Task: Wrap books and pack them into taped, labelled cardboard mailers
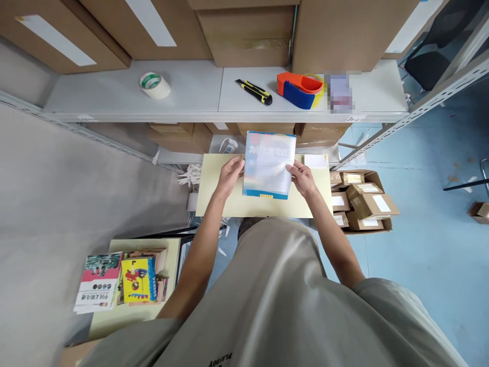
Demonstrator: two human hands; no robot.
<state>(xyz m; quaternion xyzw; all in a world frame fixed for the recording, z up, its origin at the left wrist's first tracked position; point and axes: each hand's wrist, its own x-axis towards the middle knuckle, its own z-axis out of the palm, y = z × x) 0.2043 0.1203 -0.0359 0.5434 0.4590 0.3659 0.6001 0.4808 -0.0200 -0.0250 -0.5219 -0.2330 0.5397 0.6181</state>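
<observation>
A white and blue book (269,168) with a pale, glossy cover is held up over a cream-coloured table (214,201). Its left edge is between the fingers and thumb of my left hand (230,175). On the other side, my right hand (301,177) grips the right edge, with the thumb on the front cover. The fingers behind the book are partly hidden. A small white slip or label pad (315,161) lies on the table just beyond my right hand.
The grey shelf (191,92) ahead carries a tape roll (155,85), a box cutter (254,92) and a tape dispenser (300,89), with cartons (244,35) behind. Small boxes (372,204) fill an open carton at right. Stacked books (137,278) lie on a side table at lower left.
</observation>
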